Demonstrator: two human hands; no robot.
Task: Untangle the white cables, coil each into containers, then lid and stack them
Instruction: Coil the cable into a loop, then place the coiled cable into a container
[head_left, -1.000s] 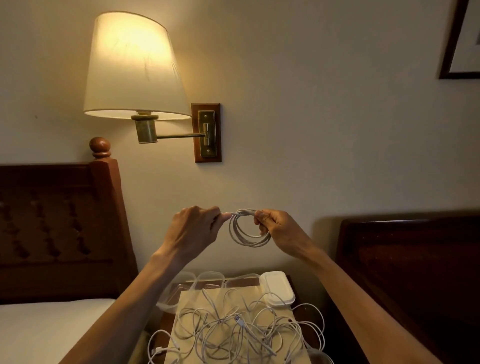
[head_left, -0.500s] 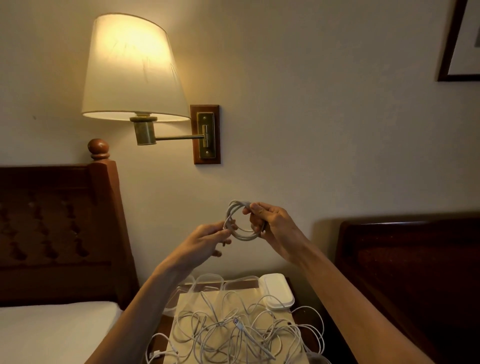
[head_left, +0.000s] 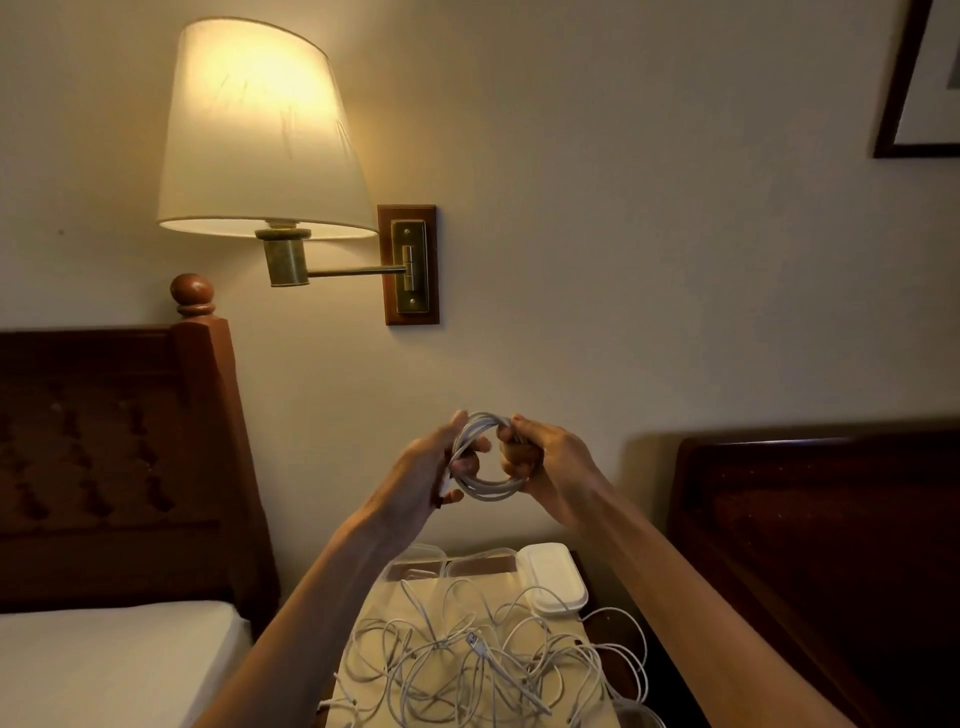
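Dark wooden nightstand (head_left: 613, 621) under tan mat (head_left: 384, 605), clear containers (head_left: 415, 556), white lids (head_left: 556, 577).

Coil (head_left: 485, 457) at frame centre between left hand (head_left: 423, 475) and right hand (head_left: 550, 462), cable tangle (head_left: 467, 670) below at bottom centre on nightstand (head_left: 597, 571), lids (head_left: 553, 577) upper right of tangle, containers (head_left: 415, 558) behind it, lamp (head_left: 260, 135) upper left, beds either side.

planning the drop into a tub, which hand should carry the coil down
Right, probably. The right hand has its fingers curled round the coil, while the left hand only steadies its other side. That leaves the left hand free to hold a tub.
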